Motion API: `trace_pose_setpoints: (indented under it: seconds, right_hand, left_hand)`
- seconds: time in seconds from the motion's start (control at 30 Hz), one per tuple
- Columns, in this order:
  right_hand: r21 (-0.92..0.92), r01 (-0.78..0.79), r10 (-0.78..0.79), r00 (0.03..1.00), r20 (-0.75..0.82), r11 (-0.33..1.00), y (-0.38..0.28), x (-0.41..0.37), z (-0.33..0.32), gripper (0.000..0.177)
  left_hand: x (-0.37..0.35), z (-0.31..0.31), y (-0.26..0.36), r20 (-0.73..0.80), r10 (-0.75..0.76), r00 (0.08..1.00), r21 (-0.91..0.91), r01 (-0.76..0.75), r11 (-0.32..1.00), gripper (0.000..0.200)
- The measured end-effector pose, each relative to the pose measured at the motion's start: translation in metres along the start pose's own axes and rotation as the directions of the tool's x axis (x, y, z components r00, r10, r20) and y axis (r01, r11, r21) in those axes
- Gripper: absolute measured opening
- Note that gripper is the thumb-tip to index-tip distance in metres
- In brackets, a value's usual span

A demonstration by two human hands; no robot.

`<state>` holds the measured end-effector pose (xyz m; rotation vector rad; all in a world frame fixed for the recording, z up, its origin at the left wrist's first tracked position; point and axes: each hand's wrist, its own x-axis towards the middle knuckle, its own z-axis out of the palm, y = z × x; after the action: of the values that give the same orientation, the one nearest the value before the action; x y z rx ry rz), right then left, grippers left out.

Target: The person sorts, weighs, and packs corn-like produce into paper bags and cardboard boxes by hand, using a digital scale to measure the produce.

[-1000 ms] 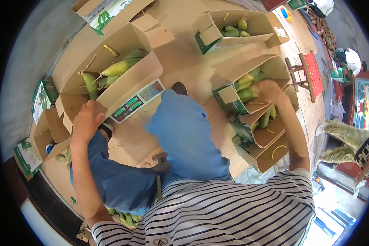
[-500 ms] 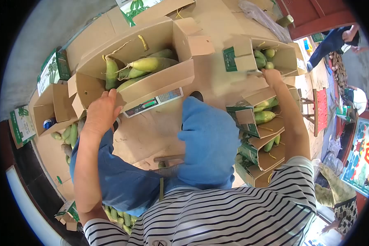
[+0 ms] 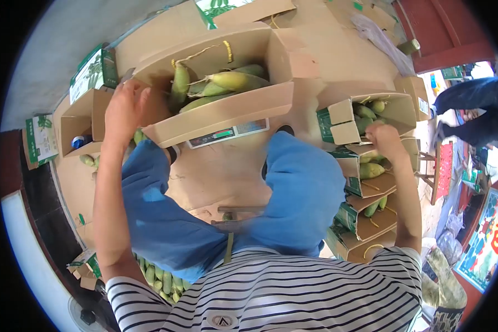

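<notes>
A large open cardboard box (image 3: 221, 113) holds several green radishes (image 3: 238, 81) with thin roots, and a yellow cord handle shows inside. It rests on a digital scale (image 3: 228, 134) with a lit green display. My left hand (image 3: 123, 110) is at the box's left end, fingers bent over the cardboard there; a small grey tip of something shows beyond them. On the right, my right hand (image 3: 385, 137) has its fingers curled at the near edge of a smaller open box (image 3: 401, 123), which also holds green radishes (image 3: 365, 113). What those fingers grip is partly hidden.
More open boxes (image 3: 371, 213) with radishes line my right side. Left stands another cardboard box (image 3: 74, 124) with a blue item inside. Loose radishes (image 3: 160, 279) lie behind my left leg. A low stool (image 3: 240, 213) is between my legs. A person's legs (image 3: 473, 108) show far right.
My left hand has gone from the large box's near left corner to its left end. My right hand has shifted along the smaller box's near side. The view has turned slightly.
</notes>
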<state>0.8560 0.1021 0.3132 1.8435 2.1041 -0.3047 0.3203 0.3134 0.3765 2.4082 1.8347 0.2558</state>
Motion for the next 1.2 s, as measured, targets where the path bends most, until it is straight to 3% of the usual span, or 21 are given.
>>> trace_pose_setpoints:
  seconds: [0.07, 0.1, 0.2, 0.23, 0.27, 0.33, 0.43, 0.53, 0.67, 0.73, 0.77, 0.83, 0.93, 1.0, 1.07, 1.13, 1.2]
  right_hand:
    - [0.303, 0.118, -0.004, 0.936, -0.353, 0.946, -0.04, 0.024, -0.043, 0.015]
    - [0.364, 0.091, 0.052, 0.929, -0.366, 0.927, -0.061, 0.036, -0.064, 0.018]
    - [0.466, 0.056, 0.152, 0.905, -0.397, 0.883, -0.107, 0.094, -0.091, 0.025]
    - [0.438, 0.07, 0.134, 0.899, -0.416, 0.896, -0.115, 0.117, -0.091, 0.029]
    - [0.41, 0.083, 0.115, 0.893, -0.435, 0.908, -0.123, 0.138, -0.091, 0.033]
    - [0.395, -0.11, 0.2, 0.96, -0.195, 0.912, -0.135, 0.168, -0.097, 0.041]
    - [0.466, -0.202, 0.203, 0.978, 0.049, 0.861, -0.138, 0.198, -0.087, 0.042]
    - [0.521, -0.212, 0.183, 0.977, 0.106, 0.827, -0.131, 0.205, -0.082, 0.037]
    - [0.557, -0.201, 0.222, 0.975, 0.031, 0.806, -0.125, 0.209, -0.071, 0.032]
    - [0.562, -0.156, 0.244, 0.966, -0.084, 0.812, -0.123, 0.216, -0.06, 0.033]
    - [0.575, -0.165, 0.228, 0.973, -0.038, 0.802, -0.114, 0.219, -0.057, 0.033]
    - [0.6, -0.182, 0.186, 0.981, 0.056, 0.779, -0.093, 0.216, -0.062, 0.034]
    - [0.626, -0.078, 0.174, 0.98, -0.093, 0.776, -0.044, 0.212, -0.058, 0.026]
    - [0.471, -0.021, 0.136, 0.968, -0.212, 0.882, 0.003, 0.205, -0.057, 0.033]
    - [0.643, -0.157, 0.318, 0.938, -0.141, 0.75, 0.055, 0.191, -0.056, 0.032]
    - [0.612, -0.225, 0.347, 0.934, -0.087, 0.758, 0.105, 0.171, -0.07, 0.032]
    - [0.461, -0.35, 0.453, 0.881, -0.132, 0.815, 0.139, 0.148, -0.085, 0.035]
  left_hand:
    - [0.011, 0.006, -0.039, 0.018, 0.003, 1.0, 0.137, -0.005, 0.991, 0.042]
    - [0.016, 0.012, -0.054, 0.031, 0.009, 0.999, 0.205, -0.015, 0.979, 0.045]
    - [0.03, 0.028, -0.069, 0.381, -0.275, 0.883, 0.092, 0.259, 0.961, 0.052]
    - [0.027, 0.039, -0.075, 0.385, -0.29, 0.876, -0.07, 0.34, 0.938, 0.054]
    - [0.026, 0.048, -0.082, 0.372, -0.286, 0.883, -0.116, 0.35, 0.929, 0.052]
    - [0.026, 0.057, -0.093, 0.344, -0.287, 0.894, -0.207, 0.37, 0.906, 0.049]
    - [0.025, 0.065, -0.093, 0.328, -0.325, 0.887, -0.24, 0.411, 0.88, 0.042]
    - [0.038, 0.072, -0.097, 0.479, -0.358, 0.802, -0.262, 0.519, 0.814, 0.039]
    - [0.049, 0.079, -0.112, 0.563, -0.353, 0.747, -0.307, 0.585, 0.75, 0.04]
    - [0.051, 0.074, -0.107, 0.534, -0.341, 0.774, -0.342, 0.566, 0.75, 0.03]
    - [0.054, 0.072, -0.103, 0.511, -0.329, 0.794, -0.353, 0.543, 0.762, 0.026]
    - [0.06, 0.057, -0.08, 0.486, -0.301, 0.821, -0.379, 0.508, 0.773, 0.022]
    - [0.072, 0.038, -0.027, 0.483, -0.241, 0.842, -0.426, 0.466, 0.775, 0.02]
    - [0.086, 0.044, 0.005, 0.487, -0.187, 0.853, -0.464, 0.435, 0.772, 0.021]
    - [0.1, 0.055, 0.052, 0.434, -0.102, 0.895, -0.537, 0.349, 0.768, 0.02]
    - [0.118, 0.083, 0.094, 0.462, -0.005, 0.887, -0.652, 0.344, 0.675, 0.022]
    - [0.125, 0.111, 0.148, 0.425, 0.047, 0.904, -0.764, 0.33, 0.555, 0.021]
